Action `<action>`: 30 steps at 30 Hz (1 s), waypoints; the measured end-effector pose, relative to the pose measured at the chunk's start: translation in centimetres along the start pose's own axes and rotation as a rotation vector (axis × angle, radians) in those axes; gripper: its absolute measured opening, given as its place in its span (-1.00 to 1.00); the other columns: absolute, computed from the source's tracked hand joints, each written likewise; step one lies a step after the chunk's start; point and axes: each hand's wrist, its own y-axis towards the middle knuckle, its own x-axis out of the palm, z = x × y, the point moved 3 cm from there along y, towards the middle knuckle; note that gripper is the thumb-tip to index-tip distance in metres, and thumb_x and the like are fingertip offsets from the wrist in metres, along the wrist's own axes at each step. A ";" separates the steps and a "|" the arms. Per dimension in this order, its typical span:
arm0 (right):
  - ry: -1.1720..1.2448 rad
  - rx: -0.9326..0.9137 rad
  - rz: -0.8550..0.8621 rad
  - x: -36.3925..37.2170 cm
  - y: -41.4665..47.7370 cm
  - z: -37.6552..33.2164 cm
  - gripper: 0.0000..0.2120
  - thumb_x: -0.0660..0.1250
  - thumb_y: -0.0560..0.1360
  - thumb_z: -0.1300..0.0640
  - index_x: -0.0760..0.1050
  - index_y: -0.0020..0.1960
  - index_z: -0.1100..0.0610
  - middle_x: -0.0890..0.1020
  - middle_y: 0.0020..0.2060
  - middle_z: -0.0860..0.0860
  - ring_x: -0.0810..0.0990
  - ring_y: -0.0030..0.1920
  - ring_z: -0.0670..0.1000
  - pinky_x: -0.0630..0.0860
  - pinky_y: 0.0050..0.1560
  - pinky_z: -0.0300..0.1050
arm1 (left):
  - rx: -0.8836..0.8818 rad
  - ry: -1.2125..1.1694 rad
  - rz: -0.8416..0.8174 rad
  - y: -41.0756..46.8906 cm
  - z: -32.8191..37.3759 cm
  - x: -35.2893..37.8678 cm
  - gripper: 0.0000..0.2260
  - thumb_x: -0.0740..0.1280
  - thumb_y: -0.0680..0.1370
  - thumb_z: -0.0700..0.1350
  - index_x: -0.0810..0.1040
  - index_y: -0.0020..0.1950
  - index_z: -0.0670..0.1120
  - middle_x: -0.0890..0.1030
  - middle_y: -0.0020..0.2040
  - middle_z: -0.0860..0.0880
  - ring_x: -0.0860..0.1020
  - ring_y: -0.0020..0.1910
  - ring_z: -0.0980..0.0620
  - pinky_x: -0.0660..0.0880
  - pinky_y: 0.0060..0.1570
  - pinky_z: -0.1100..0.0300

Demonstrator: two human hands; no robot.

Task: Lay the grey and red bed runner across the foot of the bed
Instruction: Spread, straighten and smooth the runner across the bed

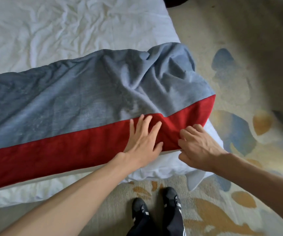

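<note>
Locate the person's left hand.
In the head view, the left hand lies flat on the red band of the bed runner, right of centre, beside the right hand.

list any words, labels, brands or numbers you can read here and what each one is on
None: no text can be read anywhere in this view.
bed runner: plain grey and red cloth, no label showing.
sheet: plain white, no print.
carpet: coloured shapes only, no writing.
shoes: white stripes, no letters or logo legible.

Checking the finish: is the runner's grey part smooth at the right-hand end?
No, the runner's grey part is bunched into deep folds there.
</note>
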 end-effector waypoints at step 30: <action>0.223 0.278 -0.076 0.3 0.8 6.3 -0.42 0.16 0.45 0.07 0.20 0.45 0.14 0.23 0.41 0.26 0.20 0.41 0.22 0.19 0.36 0.10 | -0.477 -0.014 0.153 8.3 1.1 -0.2 -0.34 0.10 0.52 0.26 -0.09 0.53 0.12 -0.27 0.52 -0.24 -0.18 0.50 -0.27 -0.16 0.34 -0.41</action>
